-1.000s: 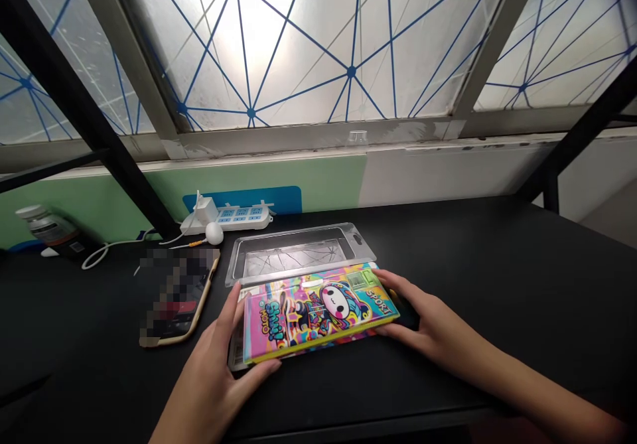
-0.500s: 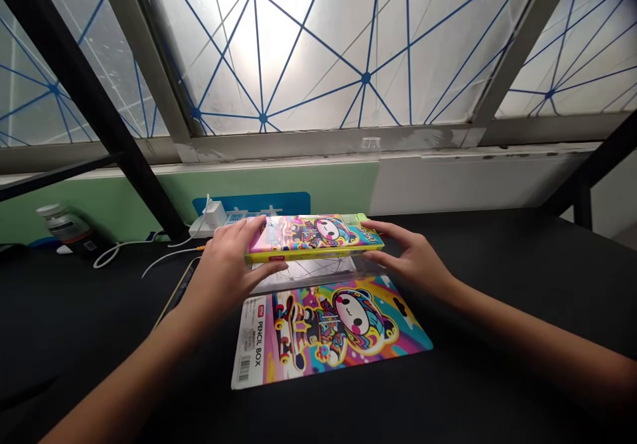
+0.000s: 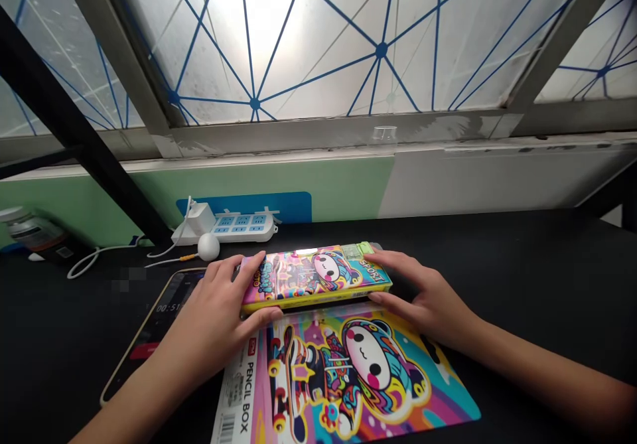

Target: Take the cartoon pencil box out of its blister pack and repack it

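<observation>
A colourful cartoon-printed pencil box [image 3: 313,275] lies lengthwise on the black desk [image 3: 522,265]. My left hand [image 3: 219,314] grips its left end, thumb along the near edge and fingers over the top. At the right end my right hand [image 3: 423,295] holds it the same way. The clear plastic tray seen before is hidden under the box. In front of the box lies the printed backing card [image 3: 343,374], marked PENCIL BOX, flat on the desk.
A phone [image 3: 149,324] lies left of my left hand. Behind are a white power strip [image 3: 233,226] with charger and cables, a small white ball [image 3: 208,247], and a bottle [image 3: 30,231] at far left. A black diagonal beam [image 3: 74,125] crosses before the frosted window.
Both hands lifted the pencil box off the backing card, carried it away from me over the clear tray, and lowered it there. The card now lies bare in front.
</observation>
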### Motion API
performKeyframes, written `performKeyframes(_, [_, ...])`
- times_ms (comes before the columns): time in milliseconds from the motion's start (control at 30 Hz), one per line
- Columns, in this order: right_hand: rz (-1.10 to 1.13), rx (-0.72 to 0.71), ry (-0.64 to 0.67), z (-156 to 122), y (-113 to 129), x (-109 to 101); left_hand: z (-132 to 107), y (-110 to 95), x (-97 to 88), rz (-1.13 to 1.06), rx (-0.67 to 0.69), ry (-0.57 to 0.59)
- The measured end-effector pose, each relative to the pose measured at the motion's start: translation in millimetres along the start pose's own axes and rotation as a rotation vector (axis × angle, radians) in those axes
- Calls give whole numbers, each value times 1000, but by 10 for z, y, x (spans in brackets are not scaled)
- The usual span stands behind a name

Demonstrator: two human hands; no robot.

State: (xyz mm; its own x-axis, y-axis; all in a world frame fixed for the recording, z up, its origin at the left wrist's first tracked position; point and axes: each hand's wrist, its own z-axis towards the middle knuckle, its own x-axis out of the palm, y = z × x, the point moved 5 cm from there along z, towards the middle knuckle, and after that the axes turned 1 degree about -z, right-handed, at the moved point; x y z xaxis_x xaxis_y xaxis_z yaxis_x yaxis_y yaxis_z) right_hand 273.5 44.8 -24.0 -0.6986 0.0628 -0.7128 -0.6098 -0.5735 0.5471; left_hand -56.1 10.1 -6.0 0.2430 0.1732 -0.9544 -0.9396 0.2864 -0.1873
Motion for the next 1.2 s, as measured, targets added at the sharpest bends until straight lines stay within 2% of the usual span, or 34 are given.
performKeyframes(267, [-47, -48, -45, -27, 18, -30, -2, 26, 38, -34, -21, 39])
performKeyframes(667, [-65, -46, -57, -39, 59, -62, -28, 19, 139, -70, -13, 35])
performKeyframes(867, [-77, -60, -44, -37, 81, -58, -17, -18, 128, -39, 1, 44])
performKeyframes(1033, [-113, -101, 9, -28, 119, -20, -20, -95, 132, -16, 18, 55])
performKeyframes(1200, [-204, -179, 95, -73, 193, 44, -22, -157, 103, 52, 100, -21])
